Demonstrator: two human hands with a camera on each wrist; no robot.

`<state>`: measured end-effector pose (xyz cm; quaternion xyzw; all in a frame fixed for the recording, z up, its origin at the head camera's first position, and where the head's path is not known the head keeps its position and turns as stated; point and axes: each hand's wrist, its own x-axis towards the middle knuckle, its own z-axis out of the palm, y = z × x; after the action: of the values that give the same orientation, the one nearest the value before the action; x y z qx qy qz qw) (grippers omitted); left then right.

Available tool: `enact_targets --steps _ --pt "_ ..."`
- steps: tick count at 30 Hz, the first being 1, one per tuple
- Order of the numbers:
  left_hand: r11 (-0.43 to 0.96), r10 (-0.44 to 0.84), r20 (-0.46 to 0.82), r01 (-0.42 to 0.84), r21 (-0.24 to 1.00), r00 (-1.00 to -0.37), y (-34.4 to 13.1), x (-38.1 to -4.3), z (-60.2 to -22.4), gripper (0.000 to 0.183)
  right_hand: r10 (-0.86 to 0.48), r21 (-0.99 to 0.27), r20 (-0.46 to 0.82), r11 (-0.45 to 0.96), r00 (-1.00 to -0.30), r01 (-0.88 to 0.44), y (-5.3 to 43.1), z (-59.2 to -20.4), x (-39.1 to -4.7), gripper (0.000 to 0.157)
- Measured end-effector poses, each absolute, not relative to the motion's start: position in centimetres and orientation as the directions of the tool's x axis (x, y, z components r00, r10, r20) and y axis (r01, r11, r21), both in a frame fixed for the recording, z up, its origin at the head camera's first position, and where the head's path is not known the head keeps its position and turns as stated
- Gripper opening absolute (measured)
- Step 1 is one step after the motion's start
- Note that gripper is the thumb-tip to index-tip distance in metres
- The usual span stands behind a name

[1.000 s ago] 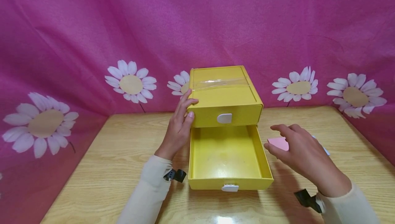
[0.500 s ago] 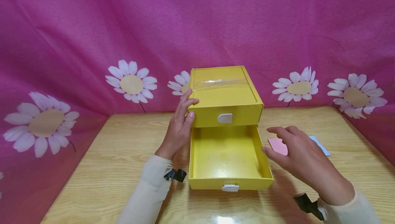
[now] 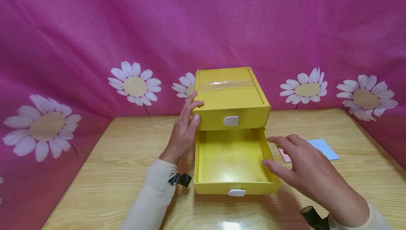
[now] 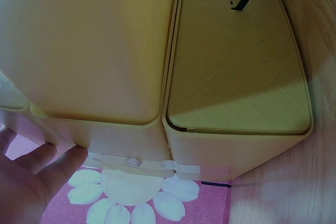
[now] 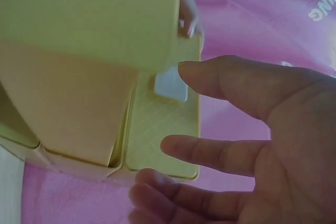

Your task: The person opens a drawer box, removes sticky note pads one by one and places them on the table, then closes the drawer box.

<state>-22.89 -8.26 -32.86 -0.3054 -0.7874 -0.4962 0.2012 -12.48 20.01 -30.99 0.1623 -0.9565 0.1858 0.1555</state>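
Observation:
In the head view a yellow drawer box (image 3: 231, 98) stands mid-table, its lower drawer (image 3: 209, 188) pulled out and the upper one closed. My left hand (image 3: 182, 133) rests on the box's upper left front corner, thumb at the front and fingers along the side and top. Straight left fingers (image 4: 65, 169) show beside the box in the left wrist view. Over the right wall of the lower drawer, my right hand (image 3: 312, 170) has thumb and fingers spread apart, the thumb tip overlapping the drawer. Nothing lies between those fingers in the right wrist view.
Right of the drawer, partly behind my right hand, a pink card (image 3: 283, 155) and a light blue card (image 3: 325, 149) lie on the wooden table (image 3: 127, 159). A magenta cloth (image 3: 203, 22) printed with daisies hangs behind and at both sides.
My right hand has moved left and toward me, from beside the drawer to its right wall, uncovering more of the blue card. The left hand and drawer box stay put.

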Motion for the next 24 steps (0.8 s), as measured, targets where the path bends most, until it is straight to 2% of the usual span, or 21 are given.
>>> enact_targets --steps 19,24 --pt "0.327 0.281 0.612 0.673 0.663 -0.739 -8.2 -22.8 -32.7 0.036 -0.347 -0.218 0.456 0.85 -0.82 -0.48 18.1 -30.9 -10.3 0.047" --pt "0.325 0.279 0.616 0.676 0.662 -0.737 -8.2 -22.7 -32.6 0.036 -0.355 -0.226 0.425 0.849 -0.833 -0.477 17.7 -30.8 -9.7 0.047"
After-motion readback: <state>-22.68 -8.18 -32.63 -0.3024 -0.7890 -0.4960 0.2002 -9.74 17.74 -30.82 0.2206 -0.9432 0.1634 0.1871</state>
